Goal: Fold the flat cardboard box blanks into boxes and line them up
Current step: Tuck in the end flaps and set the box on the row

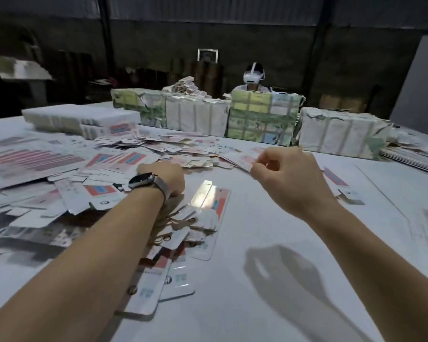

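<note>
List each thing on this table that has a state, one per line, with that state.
Left hand: fingers curled, resting on the loose blanks.
Right hand: pinching the edge of one flat blank.
Loose blanks: unfolded, scattered in a heap.
Folded boxes: assembled, lying in an overlapping row.
Wrapped bundles: tied, wrapping torn in places.
White stack: flat, piled.

dim room — soft blur, edge distortion
</note>
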Demonstrator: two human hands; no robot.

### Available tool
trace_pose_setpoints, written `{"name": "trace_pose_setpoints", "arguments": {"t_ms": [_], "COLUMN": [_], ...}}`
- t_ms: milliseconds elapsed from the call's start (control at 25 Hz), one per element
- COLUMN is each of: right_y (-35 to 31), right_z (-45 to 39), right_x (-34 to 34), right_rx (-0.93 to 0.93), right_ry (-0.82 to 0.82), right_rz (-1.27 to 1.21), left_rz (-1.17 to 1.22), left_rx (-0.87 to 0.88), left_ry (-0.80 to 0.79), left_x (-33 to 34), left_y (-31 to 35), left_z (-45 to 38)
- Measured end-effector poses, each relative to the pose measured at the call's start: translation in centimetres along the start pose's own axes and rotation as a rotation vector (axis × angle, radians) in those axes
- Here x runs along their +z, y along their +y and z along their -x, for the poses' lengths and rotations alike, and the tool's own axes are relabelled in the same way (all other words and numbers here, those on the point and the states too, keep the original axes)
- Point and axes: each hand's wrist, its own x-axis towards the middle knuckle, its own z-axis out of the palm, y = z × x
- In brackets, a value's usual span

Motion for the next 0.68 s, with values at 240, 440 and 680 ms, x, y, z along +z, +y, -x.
{"name": "trace_pose_setpoints", "arguments": {"t_ms": [240,440,680], "right_y": [1.0,2.1,3.4], "right_z": [0.4,0.1,0.1], "right_x": [-0.5,-1.9,-3.4], "right_rx": [0.014,0.052,0.073], "right_ry": [0.016,0.108,0.363], "right_rz": [-0.001,-0.043,-0.265], "left_rz": [-0.059,0.25,1.323], "left_rx": [0.047,0.364,0.762], "left_ry": [0.144,0.358,0.215], "left_x": [-0.8,-4.2,-6.5], "left_y": [1.7,7.0,13.9], "left_z": [1.6,5.4,11.0]}}
